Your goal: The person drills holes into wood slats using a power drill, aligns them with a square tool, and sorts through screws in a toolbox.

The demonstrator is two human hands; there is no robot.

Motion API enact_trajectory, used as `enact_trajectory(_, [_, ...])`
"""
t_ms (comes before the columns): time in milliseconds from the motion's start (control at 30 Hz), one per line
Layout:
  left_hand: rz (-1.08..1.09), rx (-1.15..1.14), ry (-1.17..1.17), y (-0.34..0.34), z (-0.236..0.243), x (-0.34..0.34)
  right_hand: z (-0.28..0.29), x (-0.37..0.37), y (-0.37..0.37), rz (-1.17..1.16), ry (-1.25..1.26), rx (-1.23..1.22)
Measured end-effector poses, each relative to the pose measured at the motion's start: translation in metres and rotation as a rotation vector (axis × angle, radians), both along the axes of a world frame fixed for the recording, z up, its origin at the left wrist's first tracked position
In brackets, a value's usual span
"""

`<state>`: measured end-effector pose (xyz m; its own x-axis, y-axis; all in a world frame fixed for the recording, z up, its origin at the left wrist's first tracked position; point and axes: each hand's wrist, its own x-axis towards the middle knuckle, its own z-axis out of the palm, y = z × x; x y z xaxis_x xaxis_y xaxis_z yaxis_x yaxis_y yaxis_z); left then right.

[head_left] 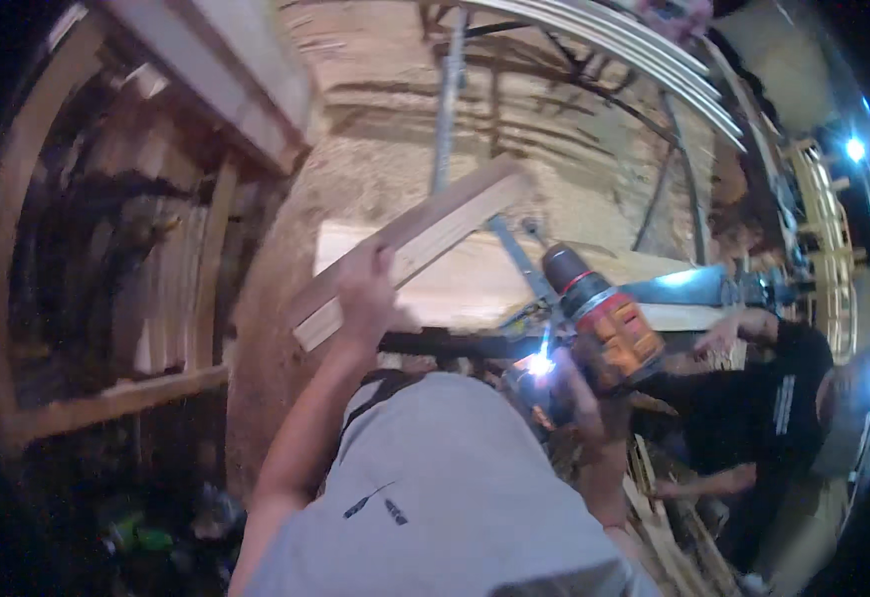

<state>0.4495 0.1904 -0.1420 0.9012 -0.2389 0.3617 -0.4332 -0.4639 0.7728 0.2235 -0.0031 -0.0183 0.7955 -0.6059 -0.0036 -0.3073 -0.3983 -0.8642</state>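
Note:
My left hand (367, 289) is closed around a squared wooden beam (445, 227), which slants up to the right over a wide pale board (455, 284). In my right hand (584, 398) is a cordless drill (609, 333) with an orange and black body and a red collar. Its dark chuck points up and left, toward the beam's far end, and does not touch it. A bright light shines beside the drill's grip. Between beam and drill lies a metal bar (522, 261), possibly part of a clamp; blur hides its details.
A wooden frame (111, 403) stands at the left, beside a large panel (226, 70). Metal legs (447, 119) and long strips (644, 50) are at the far side. A co-worker in black (753, 418) reaches in from the right. Sawdust covers the floor (385, 90).

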Motion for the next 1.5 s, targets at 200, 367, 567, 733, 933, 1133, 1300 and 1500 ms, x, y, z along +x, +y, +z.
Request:
enact_trajectory(200, [-0.244,-0.293,0.475,-0.038,0.002,0.038,0.027,0.05,0.002,0.09,-0.022,0.035])
enact_trajectory(367, [-0.278,-0.206,0.206,-0.021,-0.007,0.062,0.04,0.082,0.013,0.188,0.025,0.024])
enact_trajectory(567, [-0.285,-0.128,0.224,-0.007,-0.022,0.075,0.038,0.118,0.008,0.276,0.011,0.127])
enact_trajectory(733, [-0.369,-0.108,0.348,-0.005,-0.022,0.083,0.049,0.163,-0.005,0.444,0.211,0.054])
enact_trajectory(933, [-0.349,0.015,0.164,-0.004,-0.039,0.085,0.055,0.187,-0.003,0.497,0.411,0.143])
enact_trajectory(1133, [-0.333,0.089,0.093,-0.004,-0.031,0.077,0.068,0.195,0.005,0.55,0.603,-0.085])
enact_trajectory(1300, [-0.331,0.0,0.109,-0.003,-0.04,0.082,0.067,0.202,0.011,0.551,0.652,-0.142])
enact_trajectory(1500, [-0.305,0.066,0.141,-0.003,-0.034,0.077,0.068,0.204,0.007,0.609,0.638,-0.072])
